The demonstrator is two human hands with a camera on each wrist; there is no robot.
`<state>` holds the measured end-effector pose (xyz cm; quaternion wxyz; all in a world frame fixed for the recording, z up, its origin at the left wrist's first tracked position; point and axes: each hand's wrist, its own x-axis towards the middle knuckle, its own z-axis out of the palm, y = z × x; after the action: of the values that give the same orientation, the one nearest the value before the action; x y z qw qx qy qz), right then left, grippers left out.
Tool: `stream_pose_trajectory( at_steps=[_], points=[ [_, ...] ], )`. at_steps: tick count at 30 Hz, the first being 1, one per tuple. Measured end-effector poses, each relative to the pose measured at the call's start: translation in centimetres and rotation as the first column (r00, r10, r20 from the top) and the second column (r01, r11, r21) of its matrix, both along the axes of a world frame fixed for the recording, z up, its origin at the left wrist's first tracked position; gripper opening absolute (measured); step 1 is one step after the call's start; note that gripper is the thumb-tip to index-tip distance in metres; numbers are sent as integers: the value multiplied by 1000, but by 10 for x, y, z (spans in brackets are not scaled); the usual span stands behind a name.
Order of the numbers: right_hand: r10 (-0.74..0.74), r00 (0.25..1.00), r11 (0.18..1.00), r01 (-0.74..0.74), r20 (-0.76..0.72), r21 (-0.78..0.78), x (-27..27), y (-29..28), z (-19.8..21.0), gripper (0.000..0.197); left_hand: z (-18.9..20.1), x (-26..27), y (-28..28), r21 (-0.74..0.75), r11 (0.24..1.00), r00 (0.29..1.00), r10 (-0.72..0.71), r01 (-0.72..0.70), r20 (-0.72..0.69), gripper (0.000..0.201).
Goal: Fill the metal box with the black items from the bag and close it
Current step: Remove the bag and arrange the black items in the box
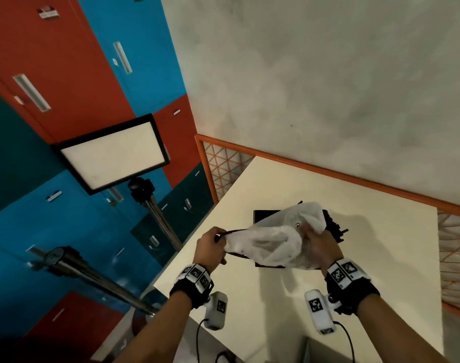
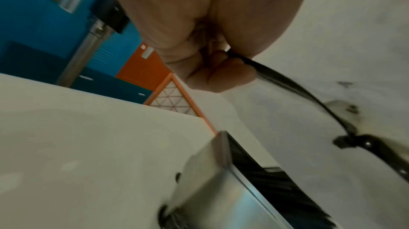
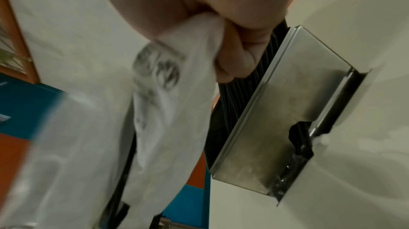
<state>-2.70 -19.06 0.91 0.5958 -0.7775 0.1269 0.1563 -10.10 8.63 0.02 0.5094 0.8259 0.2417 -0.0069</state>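
Cream table point(image 1: 380, 258) by grey wall point(image 1: 328, 74), coloured lockers point(image 1: 66, 61), both hands' grip clamped on bag point(image 1: 265, 244).

metal box point(image 1: 257, 214) mostly hidden under bag point(image 1: 270, 242) | bag print point(image 3: 159, 72) blurred (unreadable)

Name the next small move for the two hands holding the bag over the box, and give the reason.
Probably lift the right hand so the white bag tips mouth-down toward the metal box. The left hand pinches the black drawstring at one end, the right grips the fabric at the other, and the bag hangs over the open box, which already holds black items.
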Motion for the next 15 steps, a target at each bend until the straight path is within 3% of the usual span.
stream_pose_trajectory(
  at_steps=[2,5,15],
  points=[
    [-16,1000,998,16,-11,-56,-2,3,5,60,-6,-8,27,28,992,993,121,-120,-16,24],
    [33,997,994,-40,-76,-100,-5,17,3,37,-18,-25,60,62,977,974,210,-205,-85,21],
    [338,931,901,-363,-141,-237,-30,104,-44,34,-52,-63,115,163,983,946,133,-87,-296,27]
  ],
)
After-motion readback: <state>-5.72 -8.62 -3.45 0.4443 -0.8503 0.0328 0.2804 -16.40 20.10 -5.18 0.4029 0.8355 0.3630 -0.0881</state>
